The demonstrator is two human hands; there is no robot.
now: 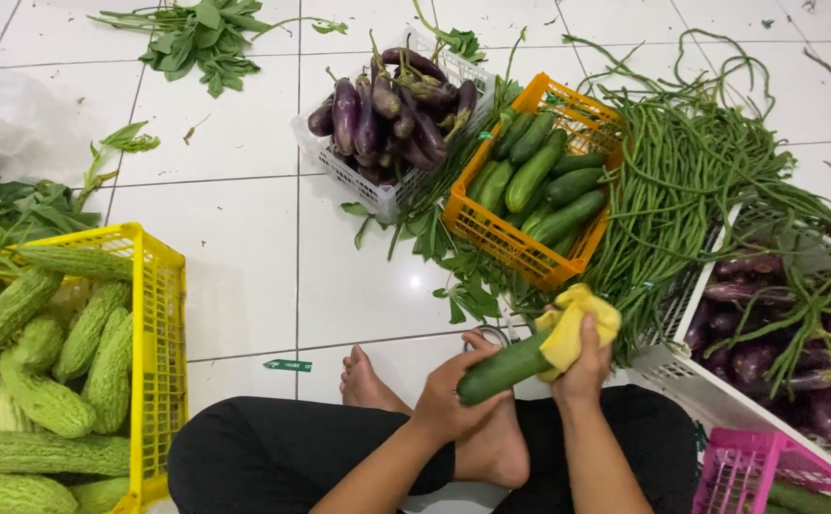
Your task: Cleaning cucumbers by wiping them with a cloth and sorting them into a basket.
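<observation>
Left hand [453, 392] grips cucumber [503, 369] (axis rising rightward); right hand [582, 366] closed, pressing yellow cloth [577, 324] on upper end.

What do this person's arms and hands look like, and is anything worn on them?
Both forearms are bare, with no sleeves in view. The left hand and right hand wear no gloves, and no rings, watch or bracelet can be made out. The fingers look uncovered, with short nails.
</observation>
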